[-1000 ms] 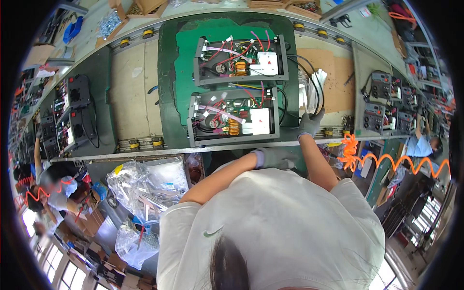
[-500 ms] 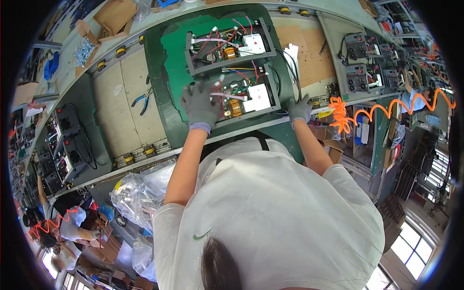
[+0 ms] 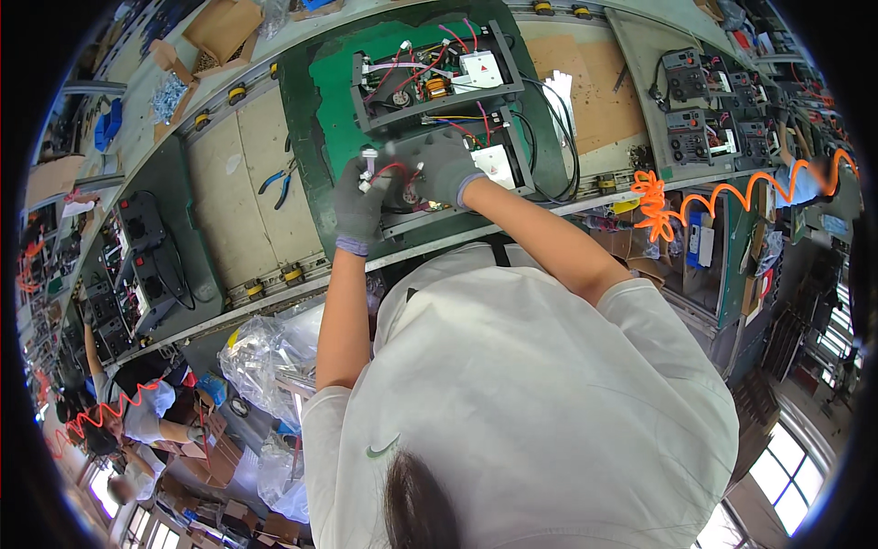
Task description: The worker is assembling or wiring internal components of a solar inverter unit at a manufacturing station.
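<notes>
Long cream-topped desk (image 3: 240,188), bearing a worn green board (image 3: 325,101). On the board's near part, an open dark-grey metal chassis (image 3: 497,165); a similar second chassis (image 3: 480,71) just beyond. Grey-gloved left hand (image 3: 358,203) at the nearer one's left end, grey-gloved right hand (image 3: 444,169) over its middle; fingers bent, grip cannot be told. Blue-handled pliers (image 3: 282,185) left of board.

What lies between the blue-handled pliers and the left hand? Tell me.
Head view: pale surface beside the pliers, then the green board up to the left hand.
</notes>
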`<state>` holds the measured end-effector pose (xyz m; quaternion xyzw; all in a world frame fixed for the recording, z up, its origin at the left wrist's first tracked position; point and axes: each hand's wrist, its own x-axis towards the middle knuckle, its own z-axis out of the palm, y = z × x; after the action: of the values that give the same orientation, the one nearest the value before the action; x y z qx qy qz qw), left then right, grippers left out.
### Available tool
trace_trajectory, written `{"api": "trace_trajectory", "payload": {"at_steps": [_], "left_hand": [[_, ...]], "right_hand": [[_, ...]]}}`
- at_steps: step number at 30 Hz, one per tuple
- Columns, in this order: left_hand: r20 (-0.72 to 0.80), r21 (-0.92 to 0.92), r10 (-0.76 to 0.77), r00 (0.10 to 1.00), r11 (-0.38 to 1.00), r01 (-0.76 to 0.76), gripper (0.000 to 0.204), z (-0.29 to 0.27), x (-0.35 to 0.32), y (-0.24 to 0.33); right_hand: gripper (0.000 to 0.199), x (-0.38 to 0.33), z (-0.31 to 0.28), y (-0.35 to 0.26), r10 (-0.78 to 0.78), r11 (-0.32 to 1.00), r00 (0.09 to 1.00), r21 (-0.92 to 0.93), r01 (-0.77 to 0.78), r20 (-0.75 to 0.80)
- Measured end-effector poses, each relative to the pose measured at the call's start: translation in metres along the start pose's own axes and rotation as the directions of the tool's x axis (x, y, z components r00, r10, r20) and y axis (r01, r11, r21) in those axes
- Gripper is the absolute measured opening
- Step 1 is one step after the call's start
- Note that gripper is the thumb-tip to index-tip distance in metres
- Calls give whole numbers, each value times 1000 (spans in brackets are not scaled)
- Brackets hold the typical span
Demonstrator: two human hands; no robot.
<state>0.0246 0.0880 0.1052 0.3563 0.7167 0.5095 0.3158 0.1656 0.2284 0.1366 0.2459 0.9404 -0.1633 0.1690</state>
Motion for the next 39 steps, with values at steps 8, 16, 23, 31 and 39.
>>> {"api": "trace_trajectory", "payload": {"at_steps": [8, 16, 23, 31, 39], "left_hand": [[157, 514, 170, 973, 827, -227, 42, -3, -5, 26], [184, 844, -34, 982, 517, -140, 38, 34, -13, 31], [465, 569, 137, 874, 710, -415, 42, -4, -24, 19], [442, 327, 247, 862, 850, -412, 23, -30, -49, 2], [334, 190, 254, 908, 925, -329, 18, -29, -49, 5]], "right_hand": [[44, -13, 24, 25, -64, 814, 996, 574, 89, -63], [40, -31, 6, 45, -174, 470, 984, 877, 101, -20], [46, -19, 25, 51, -177, 595, 978, 781, 193, -106], [63, -22, -13, 27, -328, 400, 889, 900, -175, 319], [45, 22, 29, -10, 183, 467, 978, 884, 6, -103]]}}
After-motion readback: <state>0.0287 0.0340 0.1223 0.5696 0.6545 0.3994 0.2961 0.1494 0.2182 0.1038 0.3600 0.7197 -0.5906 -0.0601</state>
